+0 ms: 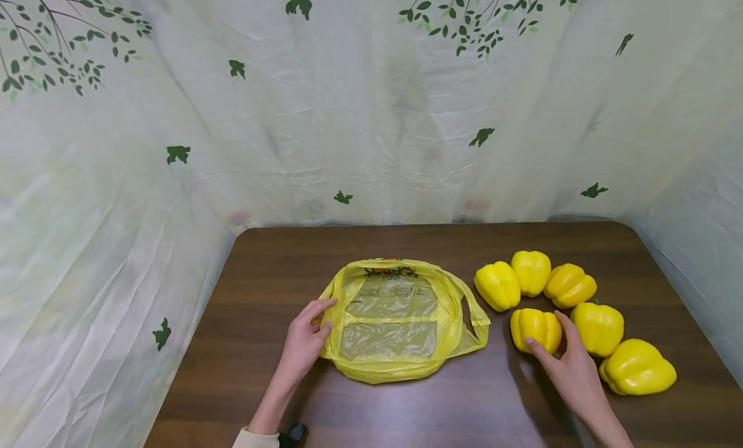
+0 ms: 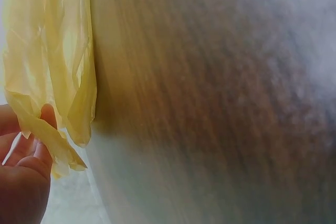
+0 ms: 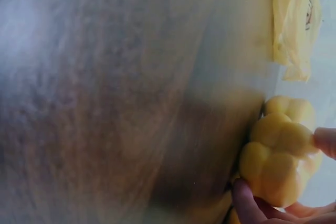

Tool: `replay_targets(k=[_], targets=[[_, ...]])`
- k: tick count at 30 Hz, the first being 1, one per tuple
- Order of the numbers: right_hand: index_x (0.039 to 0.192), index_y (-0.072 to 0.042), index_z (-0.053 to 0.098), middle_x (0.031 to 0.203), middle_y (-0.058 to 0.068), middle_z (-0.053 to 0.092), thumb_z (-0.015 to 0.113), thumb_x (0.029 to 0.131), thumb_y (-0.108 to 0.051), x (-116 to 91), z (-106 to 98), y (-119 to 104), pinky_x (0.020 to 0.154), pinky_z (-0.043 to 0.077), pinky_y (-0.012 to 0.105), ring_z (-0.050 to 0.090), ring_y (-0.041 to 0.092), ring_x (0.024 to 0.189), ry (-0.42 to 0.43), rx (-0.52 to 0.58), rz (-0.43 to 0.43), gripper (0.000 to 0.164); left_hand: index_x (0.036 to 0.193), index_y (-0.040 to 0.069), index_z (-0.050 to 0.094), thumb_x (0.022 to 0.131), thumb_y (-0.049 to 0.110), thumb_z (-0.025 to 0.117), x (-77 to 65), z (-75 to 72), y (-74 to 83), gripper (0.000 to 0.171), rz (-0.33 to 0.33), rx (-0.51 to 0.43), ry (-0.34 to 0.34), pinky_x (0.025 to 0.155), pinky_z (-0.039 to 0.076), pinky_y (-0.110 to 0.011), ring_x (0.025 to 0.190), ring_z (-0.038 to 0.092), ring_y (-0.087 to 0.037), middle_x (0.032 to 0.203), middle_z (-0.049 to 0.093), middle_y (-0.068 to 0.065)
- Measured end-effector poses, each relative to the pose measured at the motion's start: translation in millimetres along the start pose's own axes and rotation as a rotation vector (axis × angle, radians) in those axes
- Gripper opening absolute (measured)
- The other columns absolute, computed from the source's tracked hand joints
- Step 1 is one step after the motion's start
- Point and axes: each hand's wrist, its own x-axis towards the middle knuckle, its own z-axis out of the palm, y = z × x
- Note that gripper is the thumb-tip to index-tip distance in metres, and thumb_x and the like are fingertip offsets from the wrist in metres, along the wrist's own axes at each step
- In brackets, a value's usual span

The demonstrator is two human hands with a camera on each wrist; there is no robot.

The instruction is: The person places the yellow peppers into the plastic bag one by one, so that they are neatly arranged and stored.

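Observation:
A yellow plastic bag [image 1: 389, 370] lies on the table with its wide mouth facing up, dark print on its inner back wall. My left hand [image 1: 304, 338] grips the bag's left edge. In the left wrist view, the thumb and fingers of that hand [image 2: 26, 177] are curled round a loose strip of the bag [image 2: 47, 137]. To the right of the bag, my right hand [image 1: 571, 364] holds a yellow bell pepper [image 1: 531, 329], thumb on its near left side and fingers at its right. The fingers [image 3: 247, 203] also show around the peppers in the right wrist view.
Several more yellow bell peppers sit in a curve behind and right of the held one, from the leftmost pepper [image 1: 497, 285] to the nearest pepper [image 1: 638, 367]. A leaf-patterned curtain [image 1: 371, 132] hangs behind the brown wooden table [image 1: 255, 280].

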Motion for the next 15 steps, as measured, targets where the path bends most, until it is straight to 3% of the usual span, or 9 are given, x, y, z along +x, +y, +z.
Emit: replay_targets(k=[8,15], targets=[[0.155,0.002,0.010,0.151,0.032,0.026,0.063,0.089,-0.058,-0.4,1.1,-2.0,0.095,0.040,0.056,0.045,0.042,0.118,0.009,0.053,0.019,0.103,0.122,0.008,0.068,0.083,-0.016,0.063,-1.1,0.3,-0.3,0.046,-0.002,-0.019,0.017,0.075,0.052,-0.027,0.100,0.058,-0.023,0.119,0.063,-0.006],[0.155,0.000,0.013,0.150,0.031,0.030,0.065,0.086,-0.058,-3.2,4.6,-1.7,0.098,0.042,0.055,0.040,0.046,0.129,0.046,0.105,0.044,0.105,0.121,0.007,0.069,0.083,-0.016,0.063,-3.5,1.7,0.3,0.045,0.001,-0.028,0.030,0.077,0.052,-0.032,0.102,0.057,-0.024,0.121,0.063,-0.007]])
